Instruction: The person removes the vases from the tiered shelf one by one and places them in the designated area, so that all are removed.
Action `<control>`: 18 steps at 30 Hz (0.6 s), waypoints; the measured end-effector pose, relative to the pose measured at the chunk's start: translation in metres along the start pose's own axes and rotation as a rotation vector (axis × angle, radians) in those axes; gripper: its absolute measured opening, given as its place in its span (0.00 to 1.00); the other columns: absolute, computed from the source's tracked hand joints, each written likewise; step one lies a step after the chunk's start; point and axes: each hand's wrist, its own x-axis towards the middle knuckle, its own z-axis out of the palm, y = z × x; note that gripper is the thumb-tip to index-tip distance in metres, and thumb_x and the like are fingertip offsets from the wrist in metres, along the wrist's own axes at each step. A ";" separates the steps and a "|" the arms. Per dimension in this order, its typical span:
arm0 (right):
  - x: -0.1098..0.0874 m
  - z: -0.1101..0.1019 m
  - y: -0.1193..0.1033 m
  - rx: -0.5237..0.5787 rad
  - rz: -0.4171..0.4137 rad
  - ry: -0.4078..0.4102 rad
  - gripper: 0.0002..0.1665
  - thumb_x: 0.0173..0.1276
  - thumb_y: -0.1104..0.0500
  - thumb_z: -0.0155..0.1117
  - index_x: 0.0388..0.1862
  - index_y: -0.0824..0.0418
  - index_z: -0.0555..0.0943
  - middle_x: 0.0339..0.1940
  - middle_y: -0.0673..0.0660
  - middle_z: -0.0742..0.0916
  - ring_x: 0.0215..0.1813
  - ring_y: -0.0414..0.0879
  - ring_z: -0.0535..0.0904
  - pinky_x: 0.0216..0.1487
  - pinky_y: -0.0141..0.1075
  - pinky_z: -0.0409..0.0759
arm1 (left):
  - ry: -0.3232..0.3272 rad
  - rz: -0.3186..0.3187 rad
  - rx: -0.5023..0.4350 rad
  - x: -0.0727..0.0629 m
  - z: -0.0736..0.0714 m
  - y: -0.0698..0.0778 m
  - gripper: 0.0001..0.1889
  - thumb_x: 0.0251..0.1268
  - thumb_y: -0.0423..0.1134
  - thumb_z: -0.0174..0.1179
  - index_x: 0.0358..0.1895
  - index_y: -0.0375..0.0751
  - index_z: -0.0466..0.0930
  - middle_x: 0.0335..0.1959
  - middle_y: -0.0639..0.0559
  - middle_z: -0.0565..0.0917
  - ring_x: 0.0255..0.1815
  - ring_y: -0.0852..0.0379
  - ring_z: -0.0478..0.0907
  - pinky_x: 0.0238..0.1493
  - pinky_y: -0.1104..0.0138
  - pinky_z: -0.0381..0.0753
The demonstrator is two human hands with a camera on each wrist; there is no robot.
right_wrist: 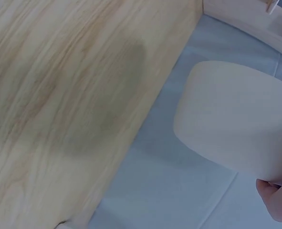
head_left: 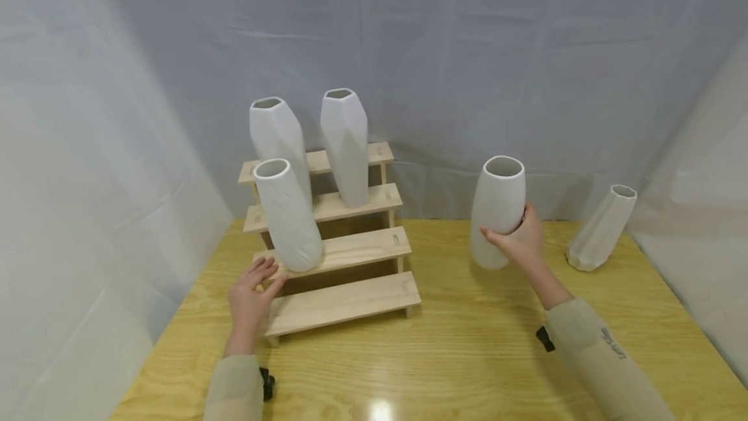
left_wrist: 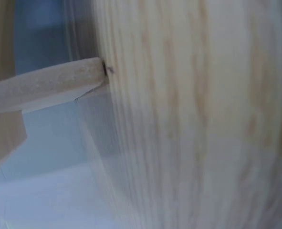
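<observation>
My right hand (head_left: 522, 239) grips a smooth white vase (head_left: 497, 213) around its side, thumb across the front. In the right wrist view the vase (right_wrist: 236, 119) hangs above the table, its shadow on the wood. At the left, my left hand (head_left: 251, 297) rests its relaxed fingers by the left end of a wooden stepped stand (head_left: 345, 301). A textured white vase (head_left: 289, 219) stands on the step beside that hand. Behind it, two faceted white vases, one left (head_left: 280, 135) and one right (head_left: 346, 148), stand on higher steps. Blur hides much of the left wrist view.
A ribbed, narrow-necked white vase (head_left: 602, 229) stands on the wooden table (head_left: 456, 349) to the right of my right hand. Pale grey sheeting (head_left: 421, 70) hangs behind the table and along both sides.
</observation>
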 end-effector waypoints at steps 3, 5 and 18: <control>0.000 -0.003 0.007 -0.003 0.023 0.005 0.48 0.41 0.60 0.73 0.58 0.73 0.58 0.50 0.70 0.72 0.49 0.61 0.69 0.47 0.55 0.70 | -0.002 0.005 0.006 0.000 0.000 0.000 0.14 0.36 0.30 0.71 0.32 0.30 0.83 0.38 0.41 0.82 0.47 0.44 0.75 0.53 0.82 0.61; 0.000 -0.005 0.011 -0.002 0.034 0.011 0.48 0.42 0.60 0.73 0.58 0.73 0.58 0.50 0.70 0.71 0.49 0.62 0.69 0.47 0.55 0.70 | -0.002 0.007 0.009 0.000 0.000 0.001 0.14 0.36 0.30 0.71 0.32 0.30 0.83 0.38 0.41 0.82 0.46 0.44 0.76 0.53 0.82 0.62; 0.001 -0.017 0.031 -0.021 0.046 0.071 0.48 0.42 0.59 0.73 0.58 0.73 0.59 0.50 0.70 0.71 0.49 0.62 0.69 0.47 0.56 0.69 | -0.009 0.002 0.022 0.001 -0.002 0.003 0.14 0.36 0.31 0.71 0.32 0.31 0.83 0.38 0.42 0.82 0.46 0.44 0.75 0.53 0.82 0.61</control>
